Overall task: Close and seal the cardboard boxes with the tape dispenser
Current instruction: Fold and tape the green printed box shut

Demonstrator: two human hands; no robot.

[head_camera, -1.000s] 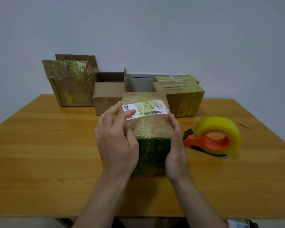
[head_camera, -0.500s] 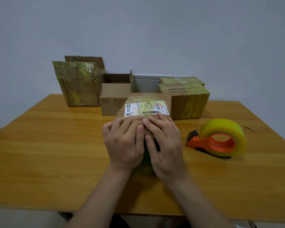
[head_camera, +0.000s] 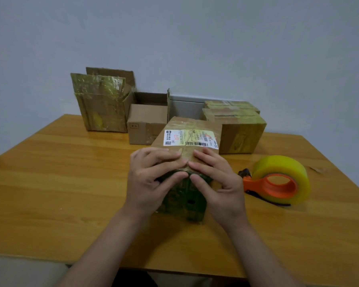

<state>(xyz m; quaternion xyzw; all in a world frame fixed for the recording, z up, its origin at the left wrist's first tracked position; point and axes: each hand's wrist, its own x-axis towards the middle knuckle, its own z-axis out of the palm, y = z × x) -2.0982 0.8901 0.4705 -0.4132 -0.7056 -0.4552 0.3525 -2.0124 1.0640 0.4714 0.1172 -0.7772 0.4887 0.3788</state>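
The cardboard box (head_camera: 193,123) being sealed stood at the centre of the frame on the table (head_camera: 60,183), its near face wrapped in greenish tape and a white shipping label (head_camera: 190,138) stuck across its top. Both hands lay on its near upper edge. The left hand (head_camera: 151,181) covered the left part of the top, and the right hand (head_camera: 218,183) covered the right part. Their fingers were stretched flat over the taped seam, with the fingertips almost meeting at the middle. Both thumbs pressed against the near face just below the edge. Neither hand curled round anything.

The tape dispenser (head_camera: 278,183), orange with a yellowish roll, lay on the table just right of the right hand and apart from it.

Behind the box, along the far edge of the table, stood a tall open box (head_camera: 102,108) at upper left and a small open box (head_camera: 147,125) beside it. To the right were a taped box (head_camera: 240,133) and another taped box (head_camera: 230,104) behind it. A plain grey wall (head_camera: 195,38) filled the upper frame.
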